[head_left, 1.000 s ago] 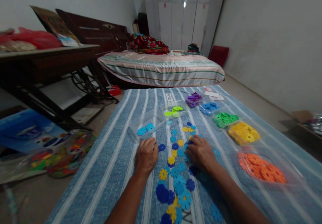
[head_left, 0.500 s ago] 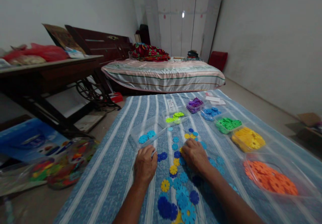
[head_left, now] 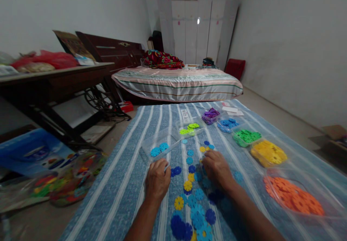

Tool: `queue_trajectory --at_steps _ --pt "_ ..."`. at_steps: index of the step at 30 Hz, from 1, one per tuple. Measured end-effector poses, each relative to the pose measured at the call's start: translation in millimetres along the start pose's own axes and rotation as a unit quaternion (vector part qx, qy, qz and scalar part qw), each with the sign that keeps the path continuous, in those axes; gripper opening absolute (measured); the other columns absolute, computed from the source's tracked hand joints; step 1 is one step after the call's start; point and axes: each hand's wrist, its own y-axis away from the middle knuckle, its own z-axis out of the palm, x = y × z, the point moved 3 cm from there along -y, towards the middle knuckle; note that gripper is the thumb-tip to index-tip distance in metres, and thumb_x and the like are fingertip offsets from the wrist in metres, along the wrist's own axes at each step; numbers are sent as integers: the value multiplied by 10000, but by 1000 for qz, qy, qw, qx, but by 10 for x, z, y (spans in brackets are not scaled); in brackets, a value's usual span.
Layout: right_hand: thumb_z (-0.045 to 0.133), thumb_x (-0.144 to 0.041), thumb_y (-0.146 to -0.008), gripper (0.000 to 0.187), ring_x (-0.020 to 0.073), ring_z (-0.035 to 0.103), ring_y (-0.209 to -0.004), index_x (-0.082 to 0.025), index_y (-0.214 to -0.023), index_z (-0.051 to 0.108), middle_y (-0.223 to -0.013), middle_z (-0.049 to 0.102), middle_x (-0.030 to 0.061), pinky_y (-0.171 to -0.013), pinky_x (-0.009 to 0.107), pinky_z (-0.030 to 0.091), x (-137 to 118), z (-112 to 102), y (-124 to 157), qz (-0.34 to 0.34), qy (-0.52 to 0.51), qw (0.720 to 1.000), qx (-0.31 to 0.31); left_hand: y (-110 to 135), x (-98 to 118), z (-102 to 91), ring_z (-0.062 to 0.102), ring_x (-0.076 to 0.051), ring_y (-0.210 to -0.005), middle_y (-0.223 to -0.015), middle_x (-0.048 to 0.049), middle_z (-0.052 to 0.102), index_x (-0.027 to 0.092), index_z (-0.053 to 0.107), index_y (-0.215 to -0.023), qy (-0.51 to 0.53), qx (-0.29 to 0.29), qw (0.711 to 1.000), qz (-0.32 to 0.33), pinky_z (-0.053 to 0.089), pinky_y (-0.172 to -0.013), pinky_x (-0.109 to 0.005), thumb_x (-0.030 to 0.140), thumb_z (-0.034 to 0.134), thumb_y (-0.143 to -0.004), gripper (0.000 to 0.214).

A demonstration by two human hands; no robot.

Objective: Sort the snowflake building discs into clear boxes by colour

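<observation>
Loose flat snowflake discs [head_left: 193, 194] in blue, light blue and yellow lie scattered on a blue striped cloth [head_left: 124, 183]. My left hand [head_left: 157, 177] rests knuckles up at the left edge of the pile, fingers curled under, beside a dark blue disc [head_left: 176, 170]. My right hand [head_left: 217, 169] lies over the discs on the right, fingers bent down onto them near a yellow disc [head_left: 202, 149]. What either hand holds is hidden. A clear tray with light blue discs [head_left: 159, 149] sits just beyond my left hand.
Clear trays of sorted discs curve round the right: lime [head_left: 189, 128], purple [head_left: 210, 115], blue [head_left: 227, 124], green [head_left: 246, 136], yellow [head_left: 269, 153], orange [head_left: 294, 199]. A bag of mixed discs [head_left: 67, 183] lies on the floor left. A dark table [head_left: 54, 78] and a bed [head_left: 177, 82] stand beyond.
The camera tilted upward, so everything sits lower in the picture. Both hands stayed on the pile; my right hand shifted slightly forward among the discs.
</observation>
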Motion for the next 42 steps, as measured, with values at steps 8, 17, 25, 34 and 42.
queue_trajectory --at_steps 8,17,25,34,42 --pt "472 -187 -892 255 196 561 -763 -187 -694 633 -785 651 71 -725 314 389 822 -794 101 67 120 984 117 12 -23 20 625 -248 -904 -944 -63 710 218 653 -828 20 2 1000 -14 528 -815 -393 223 496 -828 158" --pt "492 -235 -864 205 216 548 -700 -187 -776 671 -753 643 84 -648 317 385 1051 -967 270 162 193 955 154 -11 -34 20 622 -259 -922 -963 -83 712 203 660 -836 21 -17 999 -17 522 -838 -401 238 499 -832 165" --pt "491 -160 -882 221 240 547 -1049 -235 -863 699 -1001 659 73 -883 349 444 417 -162 94 25 13 1000 11 -9 -49 25 622 -251 -935 -978 -77 711 208 667 -849 24 -19 999 -16 516 -854 -395 251 494 -845 177" --pt "518 -201 -894 227 205 511 -923 -207 -740 685 -867 620 63 -795 304 356 509 -23 143 94 66 987 -109 -4 -24 29 614 -251 -919 -972 -84 710 188 666 -837 25 -30 999 -26 515 -845 -392 244 494 -833 181" --pt "483 -217 -913 221 211 502 -957 -220 -851 695 -903 625 66 -825 307 347 484 -8 186 80 43 993 -76 -4 -8 41 605 -258 -934 -989 -92 709 177 670 -845 24 -33 999 -30 505 -852 -388 251 489 -840 196"
